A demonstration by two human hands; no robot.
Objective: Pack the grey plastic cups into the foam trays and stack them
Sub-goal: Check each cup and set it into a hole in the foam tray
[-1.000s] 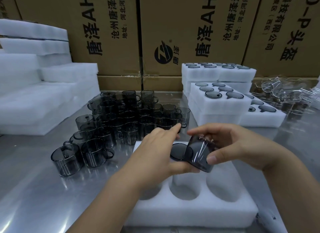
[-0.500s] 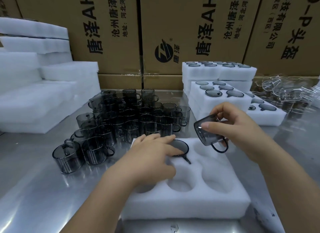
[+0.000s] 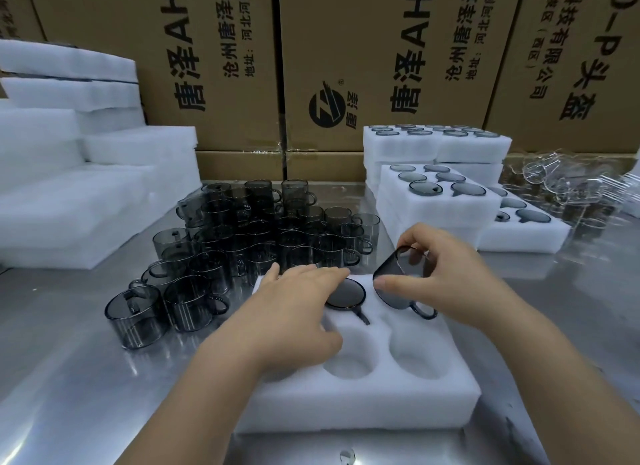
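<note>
In the white foam tray (image 3: 346, 405) nearest me, the two near pockets I can see are empty and only one far pocket is filled. My left hand (image 3: 294, 312) lies flat, fingers on that seated grey cup (image 3: 348, 293). My right hand (image 3: 446, 277) grips a second smoky grey plastic cup (image 3: 391, 284), tilted over the next pocket. Dozens of loose grey cups (image 3: 249, 243) crowd the steel counter (image 3: 69, 378) just beyond and left. The filled foam trays (image 3: 433, 215) stacked right-rear leave little sideways room.

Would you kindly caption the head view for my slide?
Left hand rests by a seated grey cup in the foam tray; right hand holds a second cup tilted above.
</note>
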